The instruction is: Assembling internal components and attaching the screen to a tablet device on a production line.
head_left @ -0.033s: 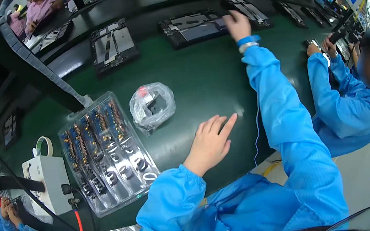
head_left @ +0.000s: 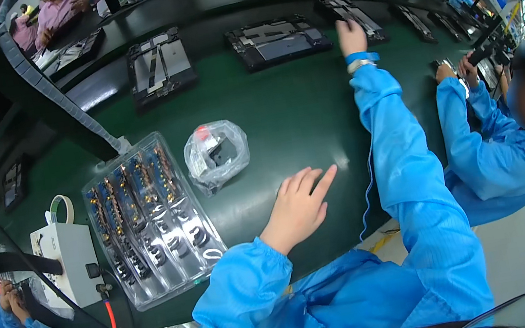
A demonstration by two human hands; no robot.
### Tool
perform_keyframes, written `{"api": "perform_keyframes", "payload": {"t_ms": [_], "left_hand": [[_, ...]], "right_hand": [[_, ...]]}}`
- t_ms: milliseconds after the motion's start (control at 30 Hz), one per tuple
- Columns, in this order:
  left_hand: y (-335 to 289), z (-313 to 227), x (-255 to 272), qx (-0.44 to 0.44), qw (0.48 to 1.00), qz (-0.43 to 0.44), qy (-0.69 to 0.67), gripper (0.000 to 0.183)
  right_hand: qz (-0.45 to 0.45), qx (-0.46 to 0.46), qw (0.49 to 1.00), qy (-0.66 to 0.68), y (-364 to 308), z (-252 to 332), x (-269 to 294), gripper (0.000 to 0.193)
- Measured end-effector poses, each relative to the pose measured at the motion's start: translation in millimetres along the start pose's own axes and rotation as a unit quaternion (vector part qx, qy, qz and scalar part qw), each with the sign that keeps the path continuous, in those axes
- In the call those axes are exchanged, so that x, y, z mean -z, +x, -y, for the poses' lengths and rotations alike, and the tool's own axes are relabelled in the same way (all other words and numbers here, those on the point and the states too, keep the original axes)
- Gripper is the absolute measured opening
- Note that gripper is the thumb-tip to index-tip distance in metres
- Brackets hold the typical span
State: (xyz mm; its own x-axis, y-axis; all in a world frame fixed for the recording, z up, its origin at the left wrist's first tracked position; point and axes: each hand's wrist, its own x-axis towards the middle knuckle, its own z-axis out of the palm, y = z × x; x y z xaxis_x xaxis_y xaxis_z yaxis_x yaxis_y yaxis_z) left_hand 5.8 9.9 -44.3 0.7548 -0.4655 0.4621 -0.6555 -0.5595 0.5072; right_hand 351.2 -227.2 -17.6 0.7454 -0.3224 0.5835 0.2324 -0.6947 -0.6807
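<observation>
While a clear bag (head_left: 238, 144) is sitting on the green table (head_left: 296, 114), a white box (head_left: 75, 262) is standing well to its left. Between that box and the bag, a clear tray (head_left: 180, 271) is holding rows of small parts. Past the bag, a bit to its left, a flat first device (head_left: 175, 57) is lying with its insides showing. Nearer the person than the bag, and to its right, the left hand (head_left: 294, 210) is holding nothing, its fingers loose and apart. Beyond the bag, also to its right, a second device (head_left: 280, 39) is lying flat. Farther right of the bag, the right hand (head_left: 352, 38) is hovering at the near left edge of a third device (head_left: 358, 10). Its fingertips are blurring, so I can't say if they are gripping, touching or just close. To do this well, I'm thinking the fingers should be pinching only the firm rim, sparing the thin strips. Well right of the bag, a co-worker (head_left: 494, 151) is working, so elbows should be staying tucked in.
</observation>
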Motion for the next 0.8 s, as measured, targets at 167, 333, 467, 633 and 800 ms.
{"api": "perform_keyframes", "payload": {"t_ms": [167,333,467,633,800], "left_hand": [[4.4,-0.1,7.5,0.014,0.999,0.025,-0.018,0.064],[11.3,0.8,9.6,0.047,0.998,0.044,-0.024,0.063],[14.8,1.7,9.8,0.057,0.996,0.052,-0.035,0.064],[17.0,1.2,10.4,0.072,0.995,0.059,-0.039,0.063],[19.2,-1.0,7.8,0.071,0.995,0.065,-0.032,0.062]], "right_hand": [[-0.053,-0.512,0.795,0.322,59.6,-63.9,36.9,0.023],[-0.086,-0.554,0.711,0.425,82.2,-63.6,34.0,0.021],[-0.090,-0.561,0.708,0.418,81.1,-62.3,16.6,0.025],[0.033,-0.537,0.698,0.473,85.7,-79.5,15.9,0.035],[0.019,-0.503,0.744,0.440,58.4,-57.7,24.6,0.036]]}}
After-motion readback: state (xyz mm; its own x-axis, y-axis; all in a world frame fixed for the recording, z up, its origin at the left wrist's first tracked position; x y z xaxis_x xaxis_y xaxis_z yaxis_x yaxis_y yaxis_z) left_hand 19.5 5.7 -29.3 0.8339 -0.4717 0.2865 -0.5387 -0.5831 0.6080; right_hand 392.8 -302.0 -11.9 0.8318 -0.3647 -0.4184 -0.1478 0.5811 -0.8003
